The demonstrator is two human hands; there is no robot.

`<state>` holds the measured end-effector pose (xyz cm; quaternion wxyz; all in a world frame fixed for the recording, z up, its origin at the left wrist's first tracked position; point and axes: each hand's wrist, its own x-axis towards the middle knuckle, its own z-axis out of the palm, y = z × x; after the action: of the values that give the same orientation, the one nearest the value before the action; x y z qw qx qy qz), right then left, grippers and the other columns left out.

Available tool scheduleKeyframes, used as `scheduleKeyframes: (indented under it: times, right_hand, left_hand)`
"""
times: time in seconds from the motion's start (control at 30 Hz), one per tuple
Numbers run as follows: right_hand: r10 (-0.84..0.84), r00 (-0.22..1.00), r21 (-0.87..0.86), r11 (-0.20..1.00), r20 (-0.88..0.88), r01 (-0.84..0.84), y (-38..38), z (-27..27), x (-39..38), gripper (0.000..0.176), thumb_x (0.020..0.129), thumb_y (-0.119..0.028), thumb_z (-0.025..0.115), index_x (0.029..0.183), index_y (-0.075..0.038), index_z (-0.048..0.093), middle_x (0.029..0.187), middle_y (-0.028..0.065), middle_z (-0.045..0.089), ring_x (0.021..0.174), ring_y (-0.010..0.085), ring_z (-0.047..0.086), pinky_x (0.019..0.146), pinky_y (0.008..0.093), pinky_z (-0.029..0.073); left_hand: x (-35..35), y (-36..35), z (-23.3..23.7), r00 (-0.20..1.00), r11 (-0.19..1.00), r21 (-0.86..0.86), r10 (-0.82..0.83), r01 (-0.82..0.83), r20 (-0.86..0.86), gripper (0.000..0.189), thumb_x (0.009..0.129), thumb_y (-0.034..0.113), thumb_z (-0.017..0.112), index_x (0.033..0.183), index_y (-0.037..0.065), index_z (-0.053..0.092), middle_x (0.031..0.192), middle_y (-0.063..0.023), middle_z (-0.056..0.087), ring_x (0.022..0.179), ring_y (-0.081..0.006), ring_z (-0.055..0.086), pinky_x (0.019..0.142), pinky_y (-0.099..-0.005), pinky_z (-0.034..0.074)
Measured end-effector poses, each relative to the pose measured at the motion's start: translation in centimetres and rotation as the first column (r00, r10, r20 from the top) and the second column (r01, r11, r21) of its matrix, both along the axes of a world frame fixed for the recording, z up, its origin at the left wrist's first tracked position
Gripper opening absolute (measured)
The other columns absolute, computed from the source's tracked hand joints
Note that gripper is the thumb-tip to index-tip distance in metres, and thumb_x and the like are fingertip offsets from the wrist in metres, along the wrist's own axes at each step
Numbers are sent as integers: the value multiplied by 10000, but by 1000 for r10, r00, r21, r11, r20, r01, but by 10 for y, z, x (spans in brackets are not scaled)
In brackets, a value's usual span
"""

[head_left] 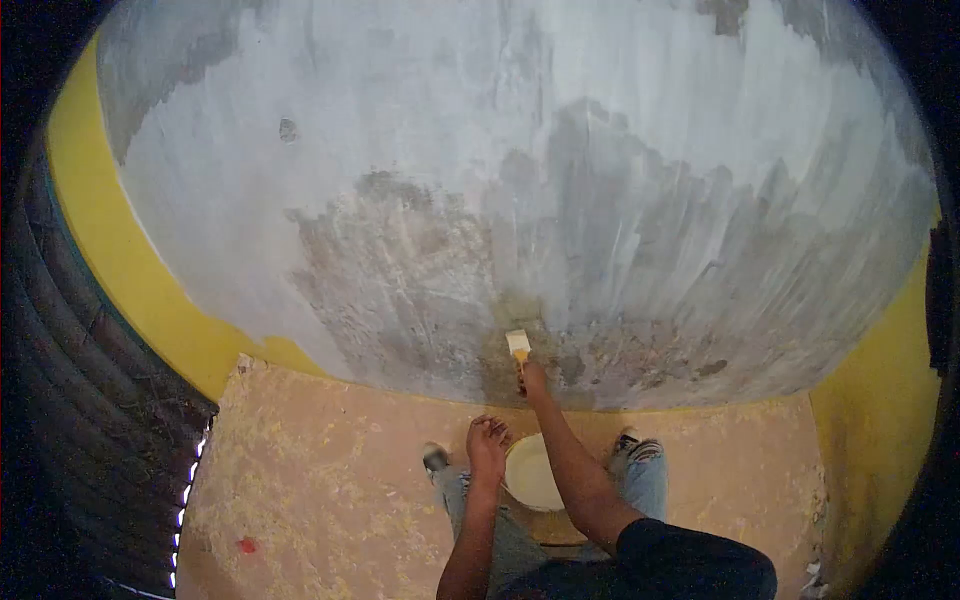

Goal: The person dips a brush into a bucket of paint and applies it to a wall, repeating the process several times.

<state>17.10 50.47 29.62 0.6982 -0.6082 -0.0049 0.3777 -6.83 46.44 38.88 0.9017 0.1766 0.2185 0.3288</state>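
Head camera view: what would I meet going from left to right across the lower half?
Dark ridged surface → red spot → left shoe → left hand → round pale container → right shoe → yellow wall at right.

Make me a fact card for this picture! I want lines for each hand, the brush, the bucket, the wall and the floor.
Right hand: holding the brush by its handle
Left hand: fingers loosely curled, nothing seen in it, near the bucket
Brush: pale bristles, yellow near the handle
Bucket: between the person's legs, something pale inside
Wall: patchy grey and whitish
Floor: pinkish tan with yellowish marks, one small red spot
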Motion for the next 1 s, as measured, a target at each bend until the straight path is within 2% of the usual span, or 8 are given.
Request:
scheduleKeyframes:
  times: [0.07, 0.2, 0.37, 0.57, 0.77, 0.87, 0.97, 1.0]
  right_hand:
    - [-122, 990, -26, 992, -71, 121, -9, -40, 11, 249, 889, -277, 516, 778, -70, 598, 573, 66, 529, 487, 238, 541, 383, 393, 415]
    - [-187, 980, -159, 972, -73, 173, -40, 5, 9, 291, 920, -337, 474, 742, -113, 521, 543, -18, 419, 403, 153, 393, 406, 335, 410]
    - [-87, 992, 58, 995, 93, 82, -34, -57, 105, 274, 926, -266, 453, 711, -101, 495, 599, 8, 458, 444, 166, 429, 426, 360, 459]
    - [-276, 957, 97, 959, 88, 268, -66, 153, 71, 250, 911, -252, 482, 730, -83, 519, 539, -15, 417, 405, 131, 403, 399, 319, 422]
    - [-244, 831, 190, 967, 501, 169, -114, 208, 38, 285, 937, -346, 502, 847, -79, 547, 554, -26, 410, 432, 86, 406, 398, 270, 394]
    - [-287, 894, 242, 947, 344, 211, -106, 174, 39, 301, 951, -373, 487, 861, -94, 557, 540, -37, 388, 403, 80, 373, 381, 265, 367]
    - [-307, 817, 260, 945, 488, 200, -80, 7, 98, 289, 945, -370, 504, 864, -100, 569, 529, -34, 399, 396, 85, 372, 380, 267, 343]
    - [-305, 743, 58, 939, 596, 339, -65, -55, 112, 287, 939, -350, 525, 842, -85, 581, 531, -33, 419, 428, 77, 389, 398, 263, 323]
  left_hand:
    - [4, -6, 3, 1000, 1000, -18, -18, 18, -8, 103, 855, 163, 555, 956, 146, 565, 911, -18, 608, 873, -208, 583, 783, -391, 471]
    - [20, -15, 6, 999, 998, -45, -46, 45, -6, 81, 855, 160, 547, 932, 147, 567, 898, -23, 609, 867, -199, 584, 780, -381, 468]
    - [31, -30, -4, 996, 996, -38, -85, 85, -13, 92, 861, 161, 552, 949, 147, 577, 918, -26, 623, 873, -195, 586, 794, -386, 459]
    - [46, -38, -16, 992, 989, -71, -130, 130, 3, 103, 857, 171, 572, 958, 151, 581, 911, -19, 628, 867, -191, 591, 810, -393, 452]
    - [53, -41, -8, 988, 988, -20, -153, 153, 19, 94, 847, 179, 589, 940, 160, 583, 895, -12, 626, 866, -192, 590, 815, -399, 452]
    - [55, -43, -15, 985, 985, -20, -173, 172, -20, 93, 846, 181, 589, 936, 161, 581, 895, -8, 621, 874, -189, 587, 818, -399, 448]
    - [59, -37, -39, 978, 978, -52, -205, 203, -30, 91, 846, 184, 584, 933, 159, 577, 910, -5, 617, 894, -189, 580, 823, -397, 443]
    - [60, -36, -48, 975, 972, -88, -222, 219, -20, 88, 846, 185, 581, 929, 157, 574, 920, -6, 615, 903, -191, 576, 825, -396, 441]
